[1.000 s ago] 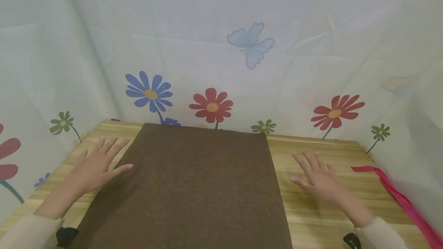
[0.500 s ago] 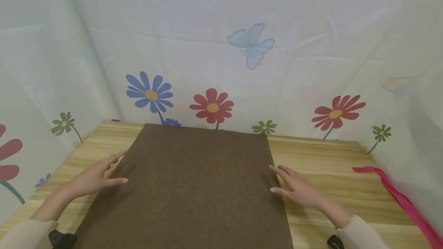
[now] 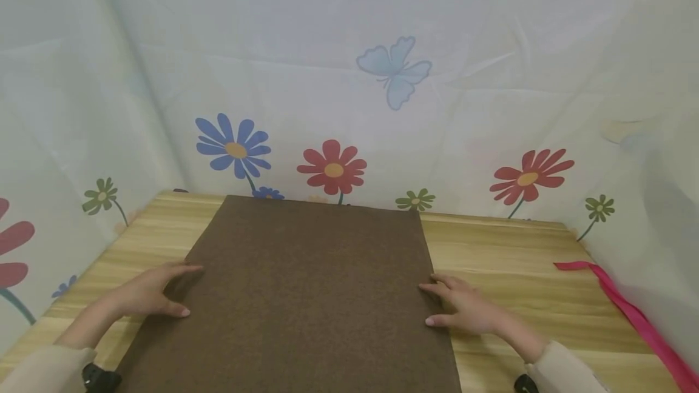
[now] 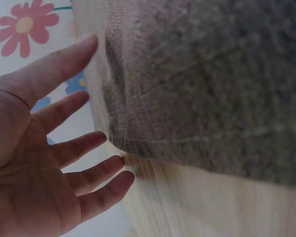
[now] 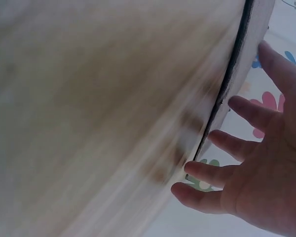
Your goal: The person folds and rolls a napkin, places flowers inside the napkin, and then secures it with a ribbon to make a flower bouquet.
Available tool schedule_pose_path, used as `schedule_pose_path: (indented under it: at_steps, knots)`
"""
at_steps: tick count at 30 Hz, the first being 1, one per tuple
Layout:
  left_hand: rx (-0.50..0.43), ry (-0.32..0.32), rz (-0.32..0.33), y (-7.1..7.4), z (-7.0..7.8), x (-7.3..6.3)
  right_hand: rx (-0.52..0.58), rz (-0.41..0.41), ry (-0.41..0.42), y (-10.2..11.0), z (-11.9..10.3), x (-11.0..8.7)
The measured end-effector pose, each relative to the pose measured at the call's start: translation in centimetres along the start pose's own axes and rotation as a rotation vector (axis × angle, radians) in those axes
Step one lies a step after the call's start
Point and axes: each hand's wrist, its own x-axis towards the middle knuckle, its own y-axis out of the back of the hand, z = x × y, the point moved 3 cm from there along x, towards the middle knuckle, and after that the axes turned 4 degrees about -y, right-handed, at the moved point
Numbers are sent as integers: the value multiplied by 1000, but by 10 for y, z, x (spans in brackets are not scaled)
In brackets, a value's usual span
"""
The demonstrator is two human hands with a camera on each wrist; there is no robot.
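Observation:
A dark brown cloth-like mat lies flat on the wood-grain table, running toward me from the back edge. My left hand is over its left edge, thumb and fingers spread apart, nothing held. Across from it my right hand is at the right edge, fingertips just over the brown surface and also holding nothing. In the left wrist view the left hand shows its palm with loosely spread fingers close to the mat. The right wrist view shows the right hand likewise spread, near the mat's thin dark edge.
A pink ribbon trails along the table's right side. White curtain printed with flowers and a butterfly encloses the back and both sides. Dark wrist devices sit by the left cuff and the right cuff.
Both hands have come down and nearer to me. The right hand has moved left from the bare wood to the mat's right edge; the left stays along the left edge. The mat looks unmoved.

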Motion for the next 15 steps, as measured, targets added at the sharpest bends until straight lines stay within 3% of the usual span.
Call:
schedule_pose_path:
  at_steps: [6,15]
  knots:
    - [55,44,-24,-1,0,0,2,-56,-36,-1,0,-1]
    - [124,82,-26,3,-2,0,8,-45,-53,-2,0,-1]
